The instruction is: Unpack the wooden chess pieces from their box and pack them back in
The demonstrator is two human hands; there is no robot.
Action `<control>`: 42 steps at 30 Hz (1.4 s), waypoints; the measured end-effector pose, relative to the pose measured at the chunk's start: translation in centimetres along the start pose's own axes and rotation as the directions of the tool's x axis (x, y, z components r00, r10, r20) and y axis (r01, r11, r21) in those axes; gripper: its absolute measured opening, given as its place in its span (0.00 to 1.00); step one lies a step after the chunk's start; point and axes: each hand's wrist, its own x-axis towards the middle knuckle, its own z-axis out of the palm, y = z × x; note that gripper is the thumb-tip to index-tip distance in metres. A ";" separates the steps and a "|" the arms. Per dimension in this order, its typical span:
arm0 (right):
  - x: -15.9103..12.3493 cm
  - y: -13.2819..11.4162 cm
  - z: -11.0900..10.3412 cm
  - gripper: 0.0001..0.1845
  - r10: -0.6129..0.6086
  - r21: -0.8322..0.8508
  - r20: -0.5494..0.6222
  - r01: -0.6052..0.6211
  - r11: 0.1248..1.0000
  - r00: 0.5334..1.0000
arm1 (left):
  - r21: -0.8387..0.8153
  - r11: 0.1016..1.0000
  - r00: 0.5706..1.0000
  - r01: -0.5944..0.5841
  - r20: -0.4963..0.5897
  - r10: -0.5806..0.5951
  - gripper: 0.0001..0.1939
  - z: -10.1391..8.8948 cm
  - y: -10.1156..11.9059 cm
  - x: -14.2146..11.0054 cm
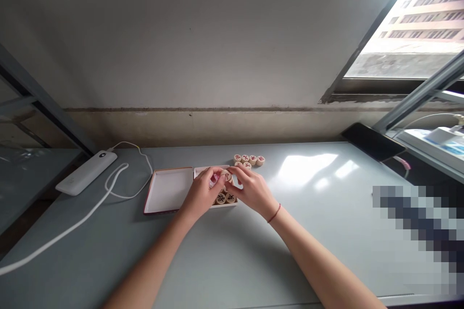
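Note:
Over the small white box [224, 206], my left hand [205, 188] and my right hand [253, 188] come together with bent fingers. Between their fingertips is a round wooden Chinese chess piece [227, 175] with a red character, gripped from both sides. Beneath it, pieces with black characters [231, 198] lie in the box, partly covered by my hands. The box's lid [168, 190] rests open side up at the left, beside my left wrist. Just beyond my right hand, several red-character pieces [253, 159] stand in short rows on the table.
A white power strip [87, 173] with a white cable [76, 229] occupies the table's left side. At the far right is a dark flat object [373, 141] near the metal frame. A wall [203, 125] borders the table's back, and sunlight patches [306, 169] fall on the right.

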 end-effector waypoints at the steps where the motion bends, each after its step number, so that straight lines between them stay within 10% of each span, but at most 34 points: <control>1: 0.1 0.2 -0.3 0.12 0.010 -0.018 -0.010 -0.010 1.000 1.000 | -0.026 1.000 1.000 0.009 0.004 -0.009 0.11 0.0 0.0 0.0; 7: 0.4 4.3 -4.3 0.13 0.296 -0.092 -0.233 -0.325 0.941 0.926 | -0.074 0.994 0.987 0.082 -0.130 -0.091 0.12 -0.3 -0.7 0.2; 13: -0.1 6.3 -5.5 0.08 0.444 -0.216 0.134 -0.411 0.886 0.886 | -0.085 0.996 0.993 0.013 -0.119 -0.023 0.12 -0.3 -1.5 0.5; 22: -0.2 6.6 -4.0 0.06 0.438 -0.290 0.174 -0.379 0.879 0.882 | -0.005 0.996 0.996 -0.085 0.034 0.085 0.12 0.2 -1.0 0.0; 27: 0.4 3.4 -3.6 0.12 0.286 0.084 0.158 -0.301 0.950 0.945 | -0.027 0.995 0.995 -0.095 0.012 0.096 0.09 0.5 -0.5 -0.1; 36: 0.8 0.6 -2.9 0.15 0.148 0.558 0.377 -0.352 0.751 0.914 | -0.229 0.971 0.998 0.061 0.032 -0.055 0.10 0.6 -0.3 -0.1; 42: 0.8 4.2 -4.4 0.15 0.502 0.524 0.289 -0.574 0.629 0.815 | -0.187 0.982 0.999 0.029 0.044 -0.021 0.13 0.6 -0.2 -0.2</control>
